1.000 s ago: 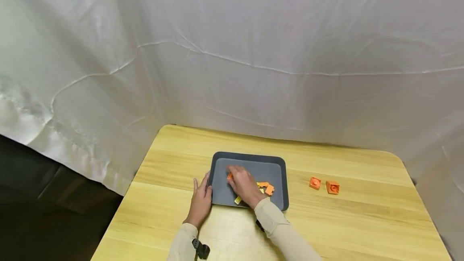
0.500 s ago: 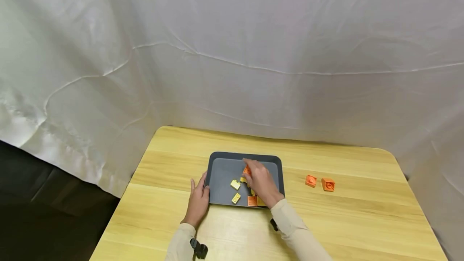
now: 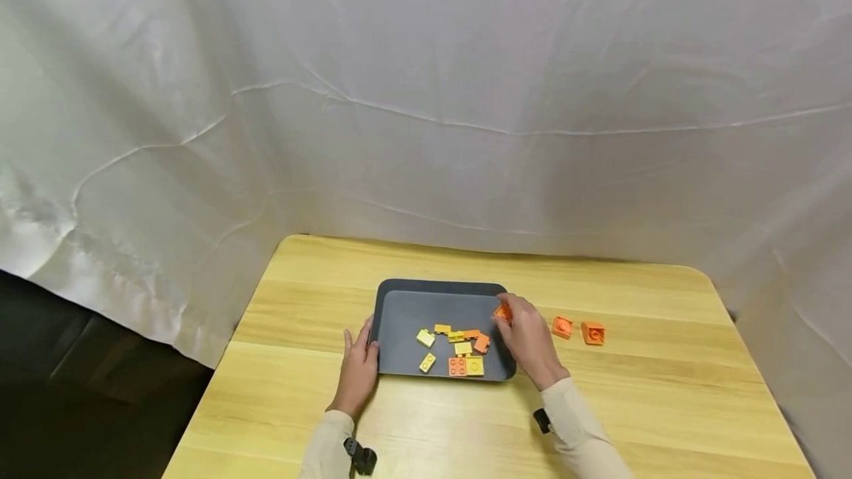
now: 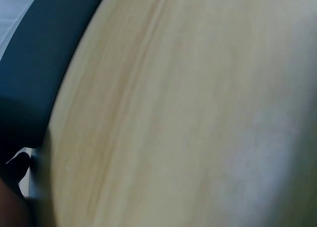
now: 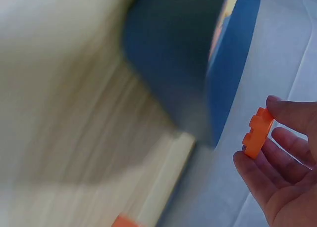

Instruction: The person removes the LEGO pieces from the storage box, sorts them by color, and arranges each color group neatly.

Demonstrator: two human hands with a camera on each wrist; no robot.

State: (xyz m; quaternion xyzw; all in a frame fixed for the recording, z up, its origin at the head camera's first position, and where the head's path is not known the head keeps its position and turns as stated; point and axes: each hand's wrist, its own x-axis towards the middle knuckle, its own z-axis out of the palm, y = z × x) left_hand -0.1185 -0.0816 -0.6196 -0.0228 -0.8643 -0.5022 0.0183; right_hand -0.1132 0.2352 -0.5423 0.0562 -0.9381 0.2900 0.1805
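My right hand (image 3: 530,338) pinches an orange building brick (image 3: 502,312) between thumb and fingers over the right rim of a dark grey tray (image 3: 409,305). Seen from the right wrist, the studs of this brick (image 5: 258,133) face left, with the tray's outer wall (image 5: 168,59) beyond. Against the tray's left side rests my left hand (image 3: 357,369), fingers fairly straight along the rim. Several yellow bricks (image 3: 426,338) and orange bricks (image 3: 457,367) lie in the tray's front half. Only a dark sliver of the left hand (image 4: 15,202) shows in the left wrist view.
Two orange bricks lie on the wooden table right of the tray, a nearer one (image 3: 562,327) and a farther one (image 3: 593,333). A pale curtain (image 3: 466,94) hangs behind the table (image 3: 652,390). Each wrist carries a small black camera (image 3: 360,456).
The right hand has moved right with the orange brick, from over the tray's left part to its right rim, uncovering the bricks inside. The left hand stays at the tray's left side.
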